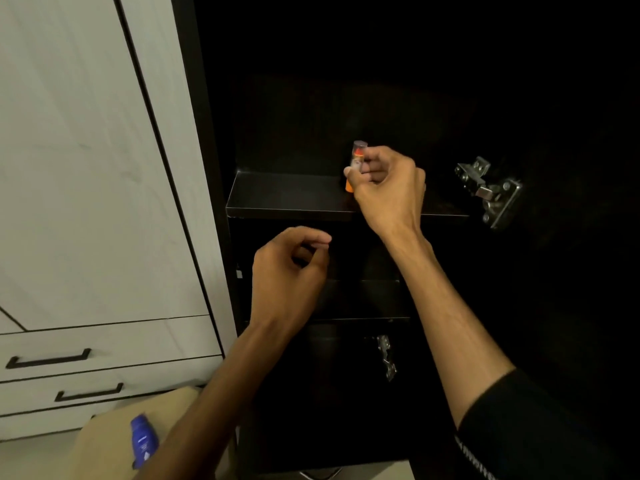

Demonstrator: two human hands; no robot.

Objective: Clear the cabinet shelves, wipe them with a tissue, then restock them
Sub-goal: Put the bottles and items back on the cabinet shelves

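Orange bottle point(356, 164) gripped by right hand point(388, 188), shelf point(287, 199)

Both of the person's forearms are bare from wrist to well above mid-forearm, and neither the left hand point(289, 271) nor the right hand point(388, 188) wears a ring, watch, band or glove. The right arm wears a black sleeve point(519, 424), close-fitting and pushed up towards the elbow. Near its cuff runs a strip of small pale lettering point(479, 465), too small and blurred to read.
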